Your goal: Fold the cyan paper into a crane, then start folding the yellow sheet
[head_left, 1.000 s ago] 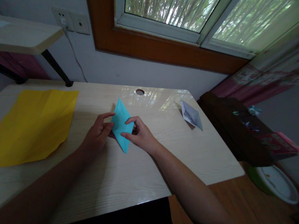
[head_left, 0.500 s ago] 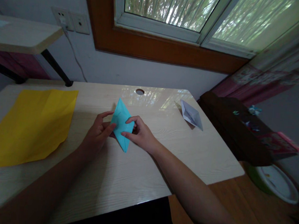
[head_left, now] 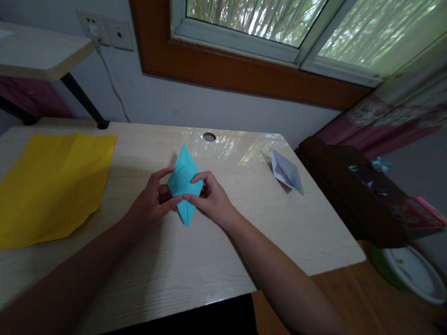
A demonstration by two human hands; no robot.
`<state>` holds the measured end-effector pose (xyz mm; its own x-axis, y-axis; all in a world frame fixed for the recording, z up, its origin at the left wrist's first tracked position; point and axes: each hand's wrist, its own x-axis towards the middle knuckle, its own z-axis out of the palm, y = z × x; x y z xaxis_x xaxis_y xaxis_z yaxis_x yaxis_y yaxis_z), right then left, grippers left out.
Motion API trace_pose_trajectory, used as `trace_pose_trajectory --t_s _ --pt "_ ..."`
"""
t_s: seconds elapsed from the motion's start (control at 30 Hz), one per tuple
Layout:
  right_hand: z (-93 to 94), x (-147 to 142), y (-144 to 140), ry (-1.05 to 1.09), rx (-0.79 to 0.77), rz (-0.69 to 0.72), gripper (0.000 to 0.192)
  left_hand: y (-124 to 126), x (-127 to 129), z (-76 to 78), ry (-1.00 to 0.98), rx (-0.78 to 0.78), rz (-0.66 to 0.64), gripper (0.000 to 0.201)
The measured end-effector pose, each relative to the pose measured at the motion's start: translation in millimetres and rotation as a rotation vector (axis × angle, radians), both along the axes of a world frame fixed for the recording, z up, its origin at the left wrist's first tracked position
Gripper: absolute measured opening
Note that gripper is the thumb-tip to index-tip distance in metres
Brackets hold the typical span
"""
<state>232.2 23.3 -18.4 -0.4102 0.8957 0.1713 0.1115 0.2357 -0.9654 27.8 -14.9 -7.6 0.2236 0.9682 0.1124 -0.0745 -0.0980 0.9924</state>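
Pale wood-grain desk (head_left: pixel 186 257) fills the near and middle scene, set against a grey wall under a window (head_left: pixel 280 18) with a brown frame. Green foliage shows through the glass. A round cable hole (head_left: pixel 209 136) sits at the far edge of the desk, and window light reflects on the top around it.

At the middle of the desk a blue folded paper (head_left: pixel 184 182) stands as a kite-like shape, one tip pointing far and one near. The left hand (head_left: pixel 153 199) grips its left side, thumb at the near edge and fingers curled around the left side. The right hand (head_left: pixel 212 200) pinches its right side, fingertips on the paper's right corner. The thumbs of both hands meet low on the front of the paper. The near tip pokes out below the hands and seems to touch the desk, though that is hard to tell.

To the left lies a large yellow sheet (head_left: pixel 46 185), flat with soft creases, well apart from the hands. To the far right of the desk rests a white folded paper (head_left: pixel 286 171), pointed like a boat. On the left a raised shelf (head_left: pixel 32 52) juts out over a black leg, and a wall socket (head_left: pixel 105 30) with a white cable hangs behind it. Right of the desk stands a dark piece of furniture (head_left: pixel 352 192) with small coloured items on it, and near it on the wooden floor a white and green bowl (head_left: pixel 411 272).
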Motion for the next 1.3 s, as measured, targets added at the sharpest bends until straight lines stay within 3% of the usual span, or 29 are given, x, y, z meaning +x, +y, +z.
trace_pose_trajectory --t_s 0.7,0.93,1.17,1.3 --pt "9.0 1 0 -0.031 -0.015 -0.062 0.037 2 -2 -11.0 -0.029 -0.020 -0.061 0.080" --pt "13.4 0 -4 0.048 -0.111 -0.037 0.038 1 0 -7.2 -0.041 0.019 -0.045 0.079" --pt "13.2 -2 -3 0.097 -0.132 -0.088 0.041 1 0 -14.3 -0.025 0.008 -0.128 0.099" --pt "12.9 -2 -4 0.110 -0.127 -0.099 0.042 0 -1 -16.6 0.020 0.028 -0.133 0.098"
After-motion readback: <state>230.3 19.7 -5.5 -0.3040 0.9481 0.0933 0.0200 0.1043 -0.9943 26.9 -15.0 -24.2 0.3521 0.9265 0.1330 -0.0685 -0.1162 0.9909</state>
